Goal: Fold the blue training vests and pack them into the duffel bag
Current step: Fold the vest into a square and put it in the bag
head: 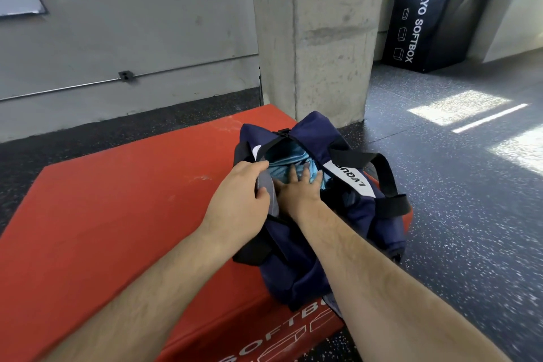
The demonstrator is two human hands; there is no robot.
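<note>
Blue vests (pixel 280 168) lie beneath right hand (pixel 299 195) fingers (pixel 293 176).

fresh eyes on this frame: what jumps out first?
The red softbox fills the lower left, with the navy duffel bag sitting open on its right side. At the bag's mouth, the left hand grips the rim of the opening while the right hand presses flat on the light blue vests inside. A black softbox leans against the far right wall.
</note>
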